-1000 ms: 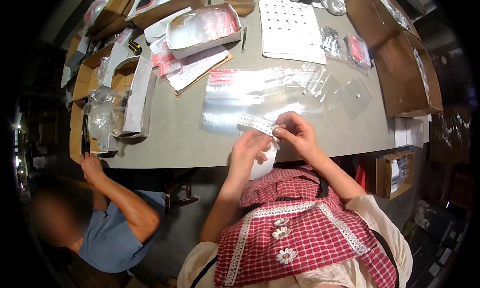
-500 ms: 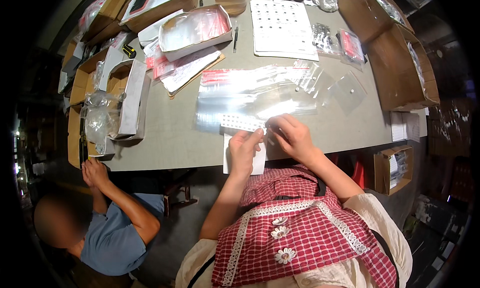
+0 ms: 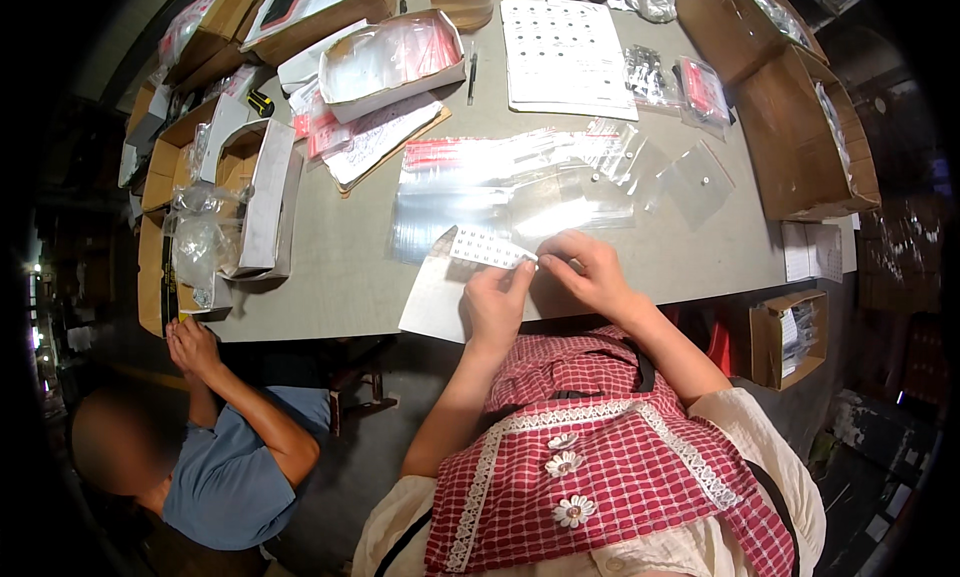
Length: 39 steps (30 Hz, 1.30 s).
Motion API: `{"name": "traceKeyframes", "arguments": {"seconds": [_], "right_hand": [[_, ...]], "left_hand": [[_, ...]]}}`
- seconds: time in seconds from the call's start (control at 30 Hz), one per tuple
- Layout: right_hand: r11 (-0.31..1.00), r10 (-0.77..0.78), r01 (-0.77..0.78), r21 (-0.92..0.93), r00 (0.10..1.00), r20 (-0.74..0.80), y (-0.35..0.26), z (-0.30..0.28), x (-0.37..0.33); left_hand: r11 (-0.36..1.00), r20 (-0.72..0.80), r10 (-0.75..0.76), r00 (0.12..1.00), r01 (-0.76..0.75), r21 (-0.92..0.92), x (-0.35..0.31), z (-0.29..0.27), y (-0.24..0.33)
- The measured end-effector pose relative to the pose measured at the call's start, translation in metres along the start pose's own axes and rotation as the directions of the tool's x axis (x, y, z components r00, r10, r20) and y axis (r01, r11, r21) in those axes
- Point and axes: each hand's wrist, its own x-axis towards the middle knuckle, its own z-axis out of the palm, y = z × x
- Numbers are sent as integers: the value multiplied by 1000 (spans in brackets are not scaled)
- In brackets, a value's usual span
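A white sticker sheet [image 3: 482,249] with rows of small dark marks is folded over near the table's front edge; its blank part [image 3: 436,302] hangs toward me. My left hand [image 3: 496,302] is closed, pinching the sheet's right end between thumb and fingers. Close beside it, my right hand [image 3: 585,270] has its thumb and index finger together at the sheet's corner; anything between them is too small to make out. Beyond both hands lie overlapping clear zip bags [image 3: 455,192] with red top strips. Small white round stickers sit on some bags, one on a separate bag [image 3: 697,185] at the right.
A white box of bags [image 3: 390,67] stands at the far left on papers. A sheet with dark dots [image 3: 560,52] lies at the back. Cardboard boxes [image 3: 800,127] border the right, and open boxes [image 3: 265,202] the left. Another person [image 3: 235,447] sits at the left with hands together.
The sticker sheet's blank part has swung left and tilted. Both hands have shifted slightly to the right and stay close together at the sheet's end.
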Motion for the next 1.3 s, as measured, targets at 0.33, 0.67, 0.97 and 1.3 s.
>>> {"name": "traceKeyframes", "arguments": {"seconds": [0.33,0.67,0.97,1.3], "right_hand": [[714,375,-502,487,862,340,19,-5,2],[725,-344,268,-634,939,3,46,-25,84],[639,-283,427,-640,904,321,64,-39,54],[458,-28,-473,-753,839,-544,205,-204,0]], "left_hand": [[987,57,-45,997,53,-149,1,-3,-8],[935,60,-223,973,231,-268,2,-13,-31],[952,35,-189,981,192,-238,1,-11,-44],[939,-19,-110,994,98,-329,3,-1,-38]]}}
